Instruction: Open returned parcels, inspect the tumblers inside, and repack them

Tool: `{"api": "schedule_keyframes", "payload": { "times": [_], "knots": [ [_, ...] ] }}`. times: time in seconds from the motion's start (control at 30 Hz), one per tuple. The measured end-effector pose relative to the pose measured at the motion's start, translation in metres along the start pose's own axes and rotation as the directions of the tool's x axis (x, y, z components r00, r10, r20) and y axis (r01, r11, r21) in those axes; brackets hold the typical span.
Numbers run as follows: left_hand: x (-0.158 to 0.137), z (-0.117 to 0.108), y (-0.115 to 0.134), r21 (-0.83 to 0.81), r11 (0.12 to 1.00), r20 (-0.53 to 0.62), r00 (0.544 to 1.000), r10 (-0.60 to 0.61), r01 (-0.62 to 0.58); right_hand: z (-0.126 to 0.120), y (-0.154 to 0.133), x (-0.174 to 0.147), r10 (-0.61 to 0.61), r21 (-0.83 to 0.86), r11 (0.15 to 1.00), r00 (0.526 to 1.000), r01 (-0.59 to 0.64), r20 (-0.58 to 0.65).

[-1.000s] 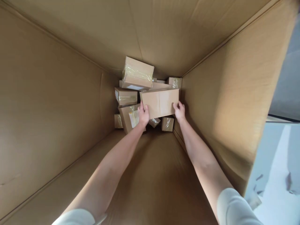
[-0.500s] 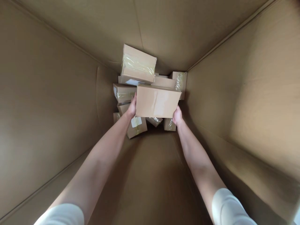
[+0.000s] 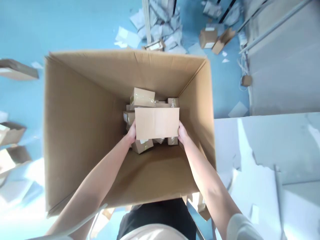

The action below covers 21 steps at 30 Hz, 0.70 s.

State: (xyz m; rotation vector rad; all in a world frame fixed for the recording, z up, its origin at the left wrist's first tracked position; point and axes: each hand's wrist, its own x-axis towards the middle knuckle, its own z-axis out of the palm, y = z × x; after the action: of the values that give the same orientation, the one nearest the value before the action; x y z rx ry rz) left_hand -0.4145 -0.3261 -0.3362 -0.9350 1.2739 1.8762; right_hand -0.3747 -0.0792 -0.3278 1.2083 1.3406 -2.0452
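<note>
Between my two hands I hold a brown cardboard box [image 3: 157, 123], its plain top face toward me. My left hand [image 3: 132, 132] presses on its left side, and my right hand [image 3: 182, 133] grips the right side near the lower corner. The held box is inside a large, deep cardboard carton [image 3: 82, 133], above several smaller boxes at its bottom. One taped box [image 3: 143, 97] lies just beyond the held one; another box with a white label [image 3: 142, 145] shows below it. The held box hides part of the pile.
Beyond the carton, grey-white packets [image 3: 162, 26] are heaped on the blue floor [image 3: 82, 26]. Opened boxes [image 3: 13, 158] lie at the left. A brown box [image 3: 208, 37] stands at the upper right, and a pale surface [image 3: 262, 146] borders the carton's right side.
My head has drawn back, so the carton's rim and the surrounding floor now show. The held box has come up away from the pile, still between both hands.
</note>
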Motion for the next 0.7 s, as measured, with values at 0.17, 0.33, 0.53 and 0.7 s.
{"api": "schedule_keyframes", "payload": {
  "times": [0.17, 0.33, 0.53, 0.7],
  "knots": [
    [-0.134, 0.038, 0.056, 0.109, 0.994, 0.011, 1.0, -0.006, 0.005, 0.008, -0.051, -0.14, -0.048, 0.104, 0.993, 0.998, 0.051, -0.036],
    [-0.223, 0.08, 0.074, 0.265, 0.964, 0.046, 0.999, -0.003, -0.009, -0.022, -0.056, -0.25, -0.188, 0.196, 0.96, 0.979, 0.201, -0.083],
    [-0.268, 0.142, 0.048, 0.405, 0.914, 0.213, 0.975, -0.059, -0.033, -0.073, -0.022, -0.328, -0.229, 0.371, 0.877, 0.944, 0.307, -0.239],
    [-0.287, 0.188, 0.005, 0.513, 0.857, 0.315, 0.94, -0.131, -0.052, -0.121, 0.011, -0.366, -0.193, 0.472, 0.798, 0.902, 0.374, -0.387]
  ]
}}
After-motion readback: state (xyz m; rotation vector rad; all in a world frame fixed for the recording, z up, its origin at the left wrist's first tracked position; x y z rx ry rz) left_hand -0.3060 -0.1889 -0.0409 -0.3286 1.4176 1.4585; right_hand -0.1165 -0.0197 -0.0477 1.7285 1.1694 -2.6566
